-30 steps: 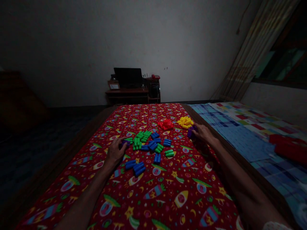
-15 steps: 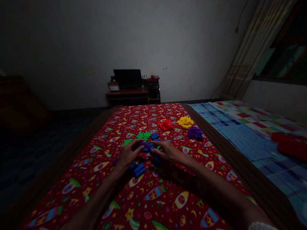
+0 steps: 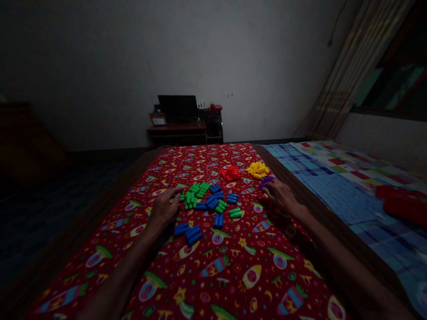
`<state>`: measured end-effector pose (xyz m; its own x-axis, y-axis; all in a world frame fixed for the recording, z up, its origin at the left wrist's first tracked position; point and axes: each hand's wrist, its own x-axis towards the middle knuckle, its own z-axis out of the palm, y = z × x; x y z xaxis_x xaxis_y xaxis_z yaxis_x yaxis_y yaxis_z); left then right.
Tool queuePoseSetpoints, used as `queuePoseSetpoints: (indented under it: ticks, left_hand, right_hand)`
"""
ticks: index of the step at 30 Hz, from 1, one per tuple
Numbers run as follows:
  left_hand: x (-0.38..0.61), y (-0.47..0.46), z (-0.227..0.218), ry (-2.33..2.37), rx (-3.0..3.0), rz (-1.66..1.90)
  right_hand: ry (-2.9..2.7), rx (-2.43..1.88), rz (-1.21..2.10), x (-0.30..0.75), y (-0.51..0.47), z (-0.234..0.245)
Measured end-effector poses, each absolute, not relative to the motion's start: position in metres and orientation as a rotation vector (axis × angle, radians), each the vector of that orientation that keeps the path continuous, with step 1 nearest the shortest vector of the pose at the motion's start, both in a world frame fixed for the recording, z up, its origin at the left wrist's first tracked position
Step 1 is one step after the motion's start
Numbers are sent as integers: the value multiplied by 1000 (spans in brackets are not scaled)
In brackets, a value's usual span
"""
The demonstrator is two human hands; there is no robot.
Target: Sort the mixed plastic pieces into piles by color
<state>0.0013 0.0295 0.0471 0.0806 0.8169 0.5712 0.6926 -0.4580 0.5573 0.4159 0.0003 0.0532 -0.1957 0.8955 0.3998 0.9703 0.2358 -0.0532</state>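
reaching outward in the head view, the left hand [image 3: 165, 206] stood with thumb and forefinger parted, just beside the green pieces [image 3: 191, 200]. the right hand [image 3: 282, 195] lay over the purple pieces [image 3: 266, 181] at the right side of the red patterned cloth [image 3: 233, 289]; whether its fingers gripped any could not be determined. the yellow pieces [image 3: 257, 170] lay just beyond, the red pieces [image 3: 231, 173] left of these, and the blue pieces [image 3: 193, 235] between the forearms and among the green.
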Motion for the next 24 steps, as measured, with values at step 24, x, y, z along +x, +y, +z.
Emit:
queuePoseSetpoints:
  ticks: [24]
  left_hand:
    - [-23,58,-11,1376,1434,1438]
  right_hand:
    - [-2112,-1056,444,257,65,-1]
